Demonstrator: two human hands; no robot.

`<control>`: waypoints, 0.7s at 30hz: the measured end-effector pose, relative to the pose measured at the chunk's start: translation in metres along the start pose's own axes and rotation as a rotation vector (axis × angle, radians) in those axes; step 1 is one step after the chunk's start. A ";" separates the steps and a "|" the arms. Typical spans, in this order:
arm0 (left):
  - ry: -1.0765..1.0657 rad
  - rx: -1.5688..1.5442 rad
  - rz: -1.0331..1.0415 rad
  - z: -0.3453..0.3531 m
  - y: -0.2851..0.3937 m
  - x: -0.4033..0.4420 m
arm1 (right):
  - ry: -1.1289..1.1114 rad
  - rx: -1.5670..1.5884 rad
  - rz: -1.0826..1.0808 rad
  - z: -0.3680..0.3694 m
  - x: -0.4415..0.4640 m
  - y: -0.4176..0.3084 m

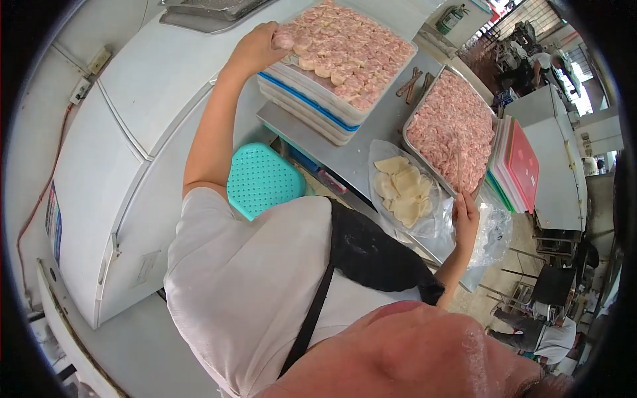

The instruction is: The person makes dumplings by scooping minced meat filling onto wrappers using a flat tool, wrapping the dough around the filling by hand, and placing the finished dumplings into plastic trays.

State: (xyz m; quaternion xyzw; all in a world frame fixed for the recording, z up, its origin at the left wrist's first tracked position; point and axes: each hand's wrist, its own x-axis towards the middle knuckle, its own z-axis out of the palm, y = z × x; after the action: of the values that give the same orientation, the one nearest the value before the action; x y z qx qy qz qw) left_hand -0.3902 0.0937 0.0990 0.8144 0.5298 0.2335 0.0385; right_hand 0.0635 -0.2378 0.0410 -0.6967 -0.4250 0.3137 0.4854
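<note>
My left hand (254,50) is at the upper left corner of a stacked plastic tray (355,126), its fingers closed on a meat-topped piece (283,40). Rows of similar pale rounds topped with pink meat (352,50) cover the top tray. On the right, my right hand (466,213) holds a thin utensil (459,169) that reaches into ground meat (451,119) in a metal tray (406,132). Beside that hand, a clear plastic bag (434,222) bears thin pale wrappers (403,189).
A turquoise stool (262,179) stands below the metal table (308,129). White freezers (156,79) are on the left. Colored lids or boards (524,166) stand right of the meat tray, and brown sticks (409,83) lie behind. Other people (556,339) are in the background.
</note>
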 end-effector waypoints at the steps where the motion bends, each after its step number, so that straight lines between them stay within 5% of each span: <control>1: -0.028 -0.021 -0.017 -0.002 0.000 -0.001 | 0.017 0.002 0.032 -0.001 -0.005 0.002; 9: -0.218 -0.008 0.010 0.027 0.006 0.013 | 0.105 0.014 0.076 0.001 -0.019 0.013; 17: 0.084 -0.099 0.387 0.060 -0.021 0.026 | 0.041 -0.006 0.085 -0.005 0.005 0.010; 19: -0.099 -0.068 0.135 0.027 0.017 0.004 | 0.038 -0.006 0.116 -0.012 0.014 0.011; 21: 0.019 -0.065 0.144 0.011 0.062 -0.016 | -0.010 -0.032 0.149 -0.021 0.024 0.014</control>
State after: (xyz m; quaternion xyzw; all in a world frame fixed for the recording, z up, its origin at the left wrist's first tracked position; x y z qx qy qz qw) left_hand -0.3380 0.0550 0.1030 0.8464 0.4625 0.2606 0.0431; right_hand 0.0963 -0.2270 0.0347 -0.7326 -0.3795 0.3453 0.4474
